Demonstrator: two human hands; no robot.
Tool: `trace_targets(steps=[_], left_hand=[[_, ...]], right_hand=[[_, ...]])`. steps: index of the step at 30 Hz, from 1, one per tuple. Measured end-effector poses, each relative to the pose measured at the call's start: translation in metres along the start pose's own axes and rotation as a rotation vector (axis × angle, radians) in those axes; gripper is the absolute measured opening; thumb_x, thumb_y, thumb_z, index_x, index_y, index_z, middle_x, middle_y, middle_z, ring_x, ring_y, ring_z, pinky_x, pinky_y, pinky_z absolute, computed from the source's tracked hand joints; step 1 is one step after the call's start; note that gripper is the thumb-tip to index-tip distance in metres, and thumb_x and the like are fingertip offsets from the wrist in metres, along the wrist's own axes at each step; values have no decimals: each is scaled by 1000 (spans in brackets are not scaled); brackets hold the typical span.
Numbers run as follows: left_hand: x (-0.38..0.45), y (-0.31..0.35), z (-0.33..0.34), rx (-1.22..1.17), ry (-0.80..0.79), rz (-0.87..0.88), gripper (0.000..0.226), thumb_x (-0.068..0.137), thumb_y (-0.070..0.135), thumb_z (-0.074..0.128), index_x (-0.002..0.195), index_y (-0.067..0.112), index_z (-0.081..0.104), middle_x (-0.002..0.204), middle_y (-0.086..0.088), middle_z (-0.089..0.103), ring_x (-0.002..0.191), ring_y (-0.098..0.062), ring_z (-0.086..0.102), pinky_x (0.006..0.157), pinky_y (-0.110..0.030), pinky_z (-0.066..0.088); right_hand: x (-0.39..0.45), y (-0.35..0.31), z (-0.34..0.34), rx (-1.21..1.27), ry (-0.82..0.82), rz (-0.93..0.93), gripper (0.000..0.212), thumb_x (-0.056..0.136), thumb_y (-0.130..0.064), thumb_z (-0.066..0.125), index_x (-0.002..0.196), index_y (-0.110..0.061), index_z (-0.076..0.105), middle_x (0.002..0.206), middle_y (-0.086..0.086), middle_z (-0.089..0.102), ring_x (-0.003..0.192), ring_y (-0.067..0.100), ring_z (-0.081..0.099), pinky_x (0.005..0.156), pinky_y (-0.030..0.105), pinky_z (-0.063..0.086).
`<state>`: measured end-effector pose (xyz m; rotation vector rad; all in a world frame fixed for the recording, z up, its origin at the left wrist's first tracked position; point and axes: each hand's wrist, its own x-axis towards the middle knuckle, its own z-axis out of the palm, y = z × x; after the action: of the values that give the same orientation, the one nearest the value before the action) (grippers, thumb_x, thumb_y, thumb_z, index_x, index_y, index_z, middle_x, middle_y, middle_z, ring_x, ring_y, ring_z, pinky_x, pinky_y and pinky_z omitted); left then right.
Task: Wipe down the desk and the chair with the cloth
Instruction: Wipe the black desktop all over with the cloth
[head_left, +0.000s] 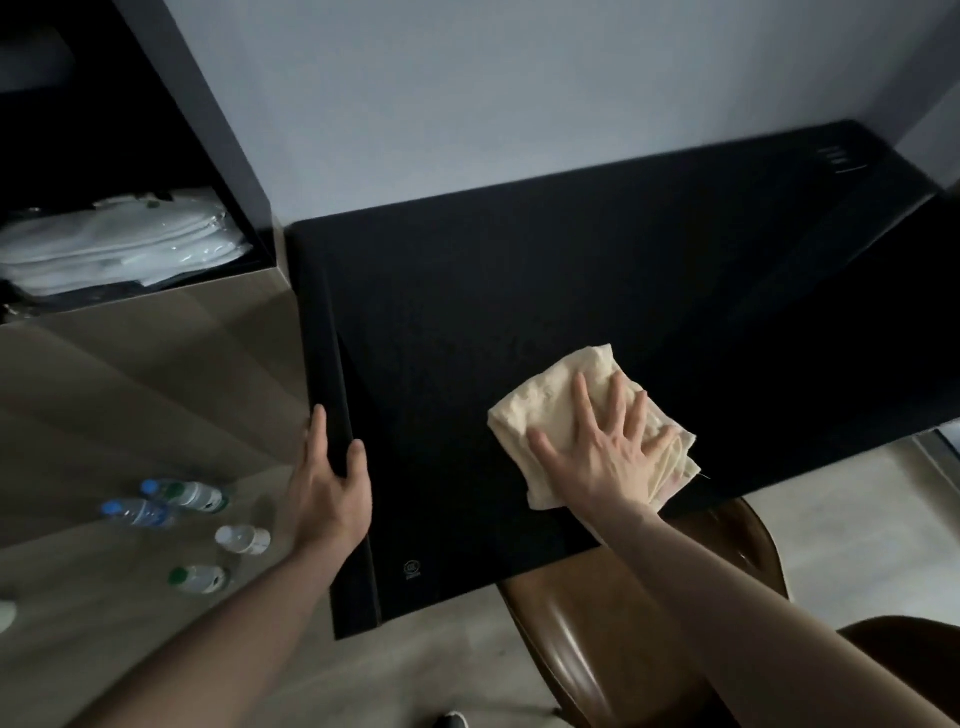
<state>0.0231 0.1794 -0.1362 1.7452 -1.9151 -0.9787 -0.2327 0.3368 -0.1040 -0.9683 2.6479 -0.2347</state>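
Flat and spread, my right hand (610, 457) presses the folded cloth (576, 415) onto the black desk (467, 312), near its front edge and toward the right of the middle. No fingers curl round the cloth; they lie straight on top. My left hand (330, 483) grips the desk's left edge, thumb on top, fingers over the side. From the cloth, most of the unwiped top lies away and left, so I judge the next stroke runs leftward toward that bracing hand. Below the front edge sits the brown chair (597, 639), not yet touched.
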Motion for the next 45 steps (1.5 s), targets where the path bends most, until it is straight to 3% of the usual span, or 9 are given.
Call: trace_targets(steps=[11, 17, 21, 25, 29, 36, 42, 45], left_hand=[[0, 2, -1, 15, 54, 19, 59, 112, 24, 45, 169, 30, 28, 174, -4, 31, 157, -26, 34, 124, -37, 27], [-2, 9, -3, 30, 54, -14, 60, 112, 25, 46, 168, 33, 26, 173, -4, 32, 156, -27, 36, 124, -39, 29], [-1, 10, -3, 32, 52, -47, 61, 112, 28, 45, 168, 37, 25, 174, 0, 30, 156, -26, 36, 123, -39, 29], [0, 8, -3, 66, 50, -34, 61, 112, 28, 45, 168, 37, 25, 174, 0, 31, 154, -26, 39, 123, -39, 31], [-1, 9, -3, 92, 53, -20, 61, 112, 30, 44, 169, 38, 24, 171, -4, 36, 152, -30, 42, 121, -45, 36], [0, 8, -2, 162, 57, -46, 60, 112, 37, 41, 167, 48, 19, 172, 1, 34, 149, -33, 45, 116, -52, 41], [0, 9, 0, 199, 43, -54, 58, 113, 42, 36, 167, 51, 15, 175, 8, 27, 151, -32, 44, 106, -55, 48], [0, 9, 0, 210, 43, -66, 59, 113, 43, 35, 167, 49, 14, 175, 9, 25, 151, -32, 43, 108, -57, 48]], right_hand=[[-23, -103, 27, -79, -100, -244, 98, 87, -93, 21, 167, -47, -10, 174, 5, -31, 158, 38, -34, 119, 74, -18], [-21, -106, 30, -14, -80, -304, 102, 86, -96, 27, 169, -45, 0, 174, 1, -30, 157, 38, -34, 119, 74, -21], [-29, -98, 32, 14, -50, -394, 95, 94, -86, 34, 171, -38, 9, 175, -4, -28, 157, 36, -37, 120, 74, -19], [-32, -103, 34, 17, -94, -420, 89, 99, -77, 34, 172, -33, 7, 176, -3, -26, 155, 37, -39, 119, 73, -22], [-27, -109, 33, -4, -116, -394, 94, 94, -84, 31, 171, -37, 2, 175, -1, -29, 155, 39, -39, 117, 76, -21], [-4, -92, 34, 15, -87, -468, 98, 87, -90, 33, 170, -40, 12, 179, -2, -14, 162, 36, -23, 122, 74, -11], [23, -27, 15, -71, -10, -450, 96, 87, -95, 25, 167, -43, 23, 180, -5, 3, 165, 34, 0, 127, 66, 2], [39, 14, -5, -67, 42, -368, 93, 89, -93, 30, 168, -44, 22, 180, -7, 2, 166, 29, -5, 129, 61, -3]])
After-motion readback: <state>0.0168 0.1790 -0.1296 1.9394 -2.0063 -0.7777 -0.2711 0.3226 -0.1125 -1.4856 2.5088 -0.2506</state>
